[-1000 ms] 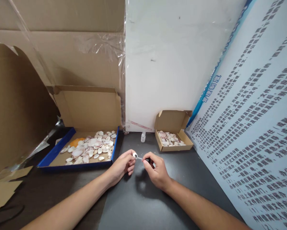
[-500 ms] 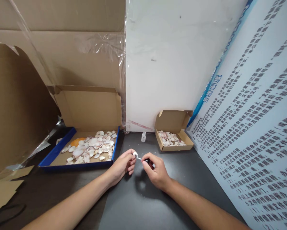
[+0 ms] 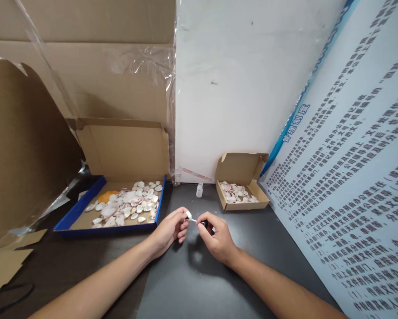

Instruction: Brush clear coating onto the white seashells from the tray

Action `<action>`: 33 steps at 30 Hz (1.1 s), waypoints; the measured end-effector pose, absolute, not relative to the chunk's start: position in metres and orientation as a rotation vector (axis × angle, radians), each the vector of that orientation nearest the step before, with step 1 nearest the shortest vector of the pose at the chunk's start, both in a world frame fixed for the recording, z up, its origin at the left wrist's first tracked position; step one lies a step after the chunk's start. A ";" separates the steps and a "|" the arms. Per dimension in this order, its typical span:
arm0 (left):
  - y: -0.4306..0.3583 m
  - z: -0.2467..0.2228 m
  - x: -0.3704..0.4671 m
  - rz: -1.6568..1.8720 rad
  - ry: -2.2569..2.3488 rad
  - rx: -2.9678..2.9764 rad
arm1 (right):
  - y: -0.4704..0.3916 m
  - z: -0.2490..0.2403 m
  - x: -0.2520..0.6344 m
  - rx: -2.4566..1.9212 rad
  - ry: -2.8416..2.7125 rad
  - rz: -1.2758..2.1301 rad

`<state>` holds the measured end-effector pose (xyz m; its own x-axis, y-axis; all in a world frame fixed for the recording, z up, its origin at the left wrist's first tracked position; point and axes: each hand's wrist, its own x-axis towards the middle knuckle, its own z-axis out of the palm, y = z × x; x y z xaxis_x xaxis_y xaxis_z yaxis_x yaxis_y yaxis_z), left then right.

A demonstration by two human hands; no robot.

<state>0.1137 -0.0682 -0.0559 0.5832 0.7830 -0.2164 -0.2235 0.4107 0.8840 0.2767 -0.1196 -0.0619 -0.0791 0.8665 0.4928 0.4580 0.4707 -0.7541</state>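
Between the thumb and fingers of my left hand (image 3: 173,228) is a small white shell (image 3: 188,215). My right hand (image 3: 216,235) pinches a thin light-coloured stick (image 3: 193,220) with a dark end partly hidden in the fingers; its tip reaches the shell. Behind the hands, a small clear bottle (image 3: 199,190) with white contents stands upright on the dark mat. To the left, a blue-edged box (image 3: 109,230) holds many loose shells and an orange piece. A smaller cardboard box (image 3: 245,206) of shells sits at the right, its lid raised.
Brown cardboard (image 3: 126,84) wrapped in clear plastic and a white panel (image 3: 242,88) stand behind the table. A large printed sheet (image 3: 352,186) rises along the right. Cardboard scraps (image 3: 6,268) and a dark cord lie at the left edge.
The shell in my left hand has turned slightly, and its dark marks no longer show. The stick in my right hand has shifted a little in angle.
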 end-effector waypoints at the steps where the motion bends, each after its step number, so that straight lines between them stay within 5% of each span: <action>1: -0.068 -0.056 0.114 0.705 0.697 0.943 | -0.119 -0.062 0.277 -1.145 -1.713 0.507; 33: -0.071 -0.052 0.114 0.726 0.702 0.937 | -0.120 -0.059 0.277 -1.269 -1.667 0.450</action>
<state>0.1143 -0.0707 -0.0522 0.5658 0.7973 -0.2103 -0.2374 0.4017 0.8844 0.2768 -0.1198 -0.0589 -0.0006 0.8867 0.4623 0.5334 0.3913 -0.7499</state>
